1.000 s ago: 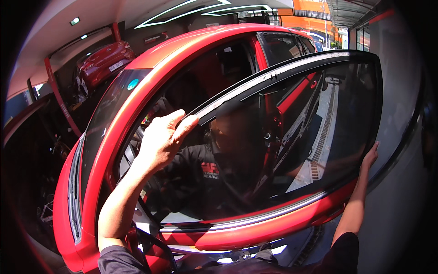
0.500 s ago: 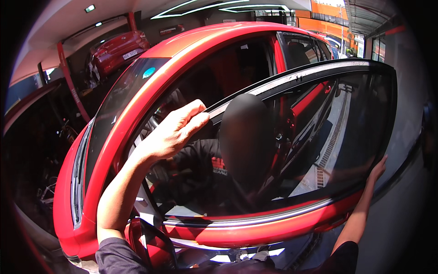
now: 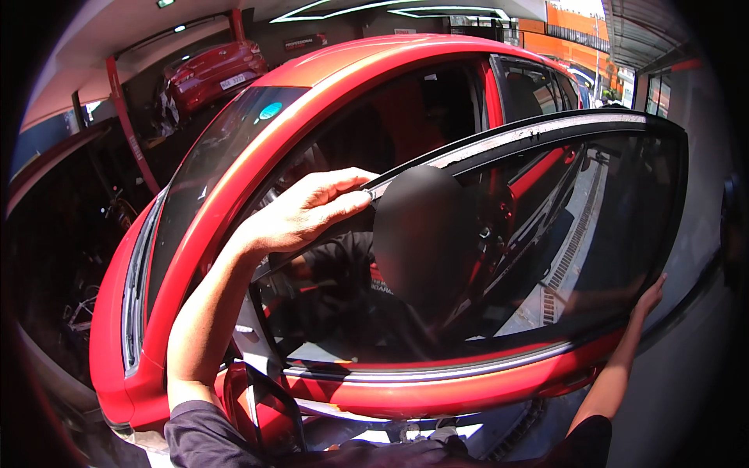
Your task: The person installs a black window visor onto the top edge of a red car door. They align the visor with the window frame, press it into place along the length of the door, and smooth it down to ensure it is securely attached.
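An opened red car door (image 3: 460, 396) with a dark tinted window (image 3: 616, 234) stands in front of me. My left hand (image 3: 308, 207) is closed on the upper front part of the door's window frame (image 3: 499, 139), thumb on the near side and fingers over the top. At the door's rear edge is my right hand (image 3: 647, 298), its fingers partly hidden as they wrap round that edge. A red side mirror (image 3: 261, 409) sits below my left forearm. The glass reflects a dark shirt and arm.
Behind the door is the red car's body (image 3: 343, 58), its door opening dark inside. A windshield (image 3: 226, 129) with a round blue-green sticker lies to the left. Farther back stand another red car (image 3: 214, 74) and a red post (image 3: 129, 125). A grey wall (image 3: 698, 179) rises at right.
The scene has shifted slightly right in view. My left hand's fingers lie flatter over the window frame's upper edge. My right hand stays at the door's rear edge.
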Demonstrator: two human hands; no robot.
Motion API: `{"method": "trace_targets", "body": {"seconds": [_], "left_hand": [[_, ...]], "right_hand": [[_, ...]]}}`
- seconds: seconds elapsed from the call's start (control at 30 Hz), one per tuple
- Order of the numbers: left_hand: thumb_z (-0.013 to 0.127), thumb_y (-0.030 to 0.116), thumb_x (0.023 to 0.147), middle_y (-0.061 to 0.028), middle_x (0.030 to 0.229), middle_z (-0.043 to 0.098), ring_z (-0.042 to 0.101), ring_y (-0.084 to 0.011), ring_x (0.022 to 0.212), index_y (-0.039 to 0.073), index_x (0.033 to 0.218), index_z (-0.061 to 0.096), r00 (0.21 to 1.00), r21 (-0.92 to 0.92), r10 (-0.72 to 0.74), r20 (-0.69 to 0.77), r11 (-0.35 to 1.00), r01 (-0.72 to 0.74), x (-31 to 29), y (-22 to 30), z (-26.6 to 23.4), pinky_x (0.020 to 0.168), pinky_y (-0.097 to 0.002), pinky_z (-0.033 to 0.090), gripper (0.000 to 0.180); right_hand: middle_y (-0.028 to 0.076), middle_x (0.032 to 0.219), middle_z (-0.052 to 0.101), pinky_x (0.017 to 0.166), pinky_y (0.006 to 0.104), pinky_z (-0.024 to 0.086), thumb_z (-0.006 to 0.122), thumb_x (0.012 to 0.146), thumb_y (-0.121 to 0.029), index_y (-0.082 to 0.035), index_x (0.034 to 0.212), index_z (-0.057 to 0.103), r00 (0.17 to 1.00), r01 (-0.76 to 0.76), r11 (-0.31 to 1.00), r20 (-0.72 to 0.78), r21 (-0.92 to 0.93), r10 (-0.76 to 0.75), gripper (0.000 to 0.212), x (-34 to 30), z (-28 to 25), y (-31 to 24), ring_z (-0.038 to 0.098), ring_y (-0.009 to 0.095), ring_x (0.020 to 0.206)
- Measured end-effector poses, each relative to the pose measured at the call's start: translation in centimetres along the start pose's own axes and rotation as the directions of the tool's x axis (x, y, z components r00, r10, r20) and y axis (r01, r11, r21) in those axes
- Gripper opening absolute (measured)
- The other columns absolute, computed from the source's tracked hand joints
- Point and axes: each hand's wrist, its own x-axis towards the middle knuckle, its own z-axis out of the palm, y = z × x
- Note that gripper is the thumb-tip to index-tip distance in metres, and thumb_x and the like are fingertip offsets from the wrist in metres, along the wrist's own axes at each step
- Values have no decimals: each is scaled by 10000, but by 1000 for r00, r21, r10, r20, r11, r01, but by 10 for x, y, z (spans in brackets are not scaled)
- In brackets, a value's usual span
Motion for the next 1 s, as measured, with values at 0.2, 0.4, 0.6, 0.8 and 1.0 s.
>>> {"method": "trace_targets", "body": {"seconds": [0.2,0.4,0.6,0.8,1.0], "left_hand": [[587,337,1014,23,782,469,419,-73,747,31,959,575,949,467,-173,-264,838,282,12,26,20,678,-271,375,311],[599,286,1001,-133,1051,679,671,-197,908,43,1247,584,904,312,279,-323,933,-177,6,12,19,796,-333,537,346],[809,25,760,-128,1118,672,676,-292,967,94,1159,692,724,840,662,-195,493,-225,-19,-9,26,819,-374,572,422],[784,78,731,-82,1053,657,653,-248,914,94,1027,711,609,970,793,19,133,-204,-7,0,23,753,-355,543,305],[692,91,802,-85,913,563,580,-253,864,52,963,607,684,996,726,75,-23,-84,-6,10,34,816,-406,444,186]], "right_hand": [[220,1264,634,985,384,455,425,988,-628,90,1299,582,1000,18,999,-17,-35,-18,798,-1,2,3,608,346,1139],[233,1331,602,1026,387,431,407,1000,-613,98,1308,567,999,-7,1000,42,9,6,791,-12,3,-11,579,367,1204],[225,1180,669,946,405,467,417,980,-649,109,1238,611,998,39,995,-42,-96,-43,824,1,5,7,627,361,1071],[235,1233,649,973,395,453,425,991,-620,112,1263,592,1000,21,997,-2,-80,-22,798,7,-1,13,615,363,1109],[236,1254,644,992,381,445,440,1008,-567,108,1281,580,997,78,996,-4,-51,-78,741,1,5,9,611,365,1141]]}}
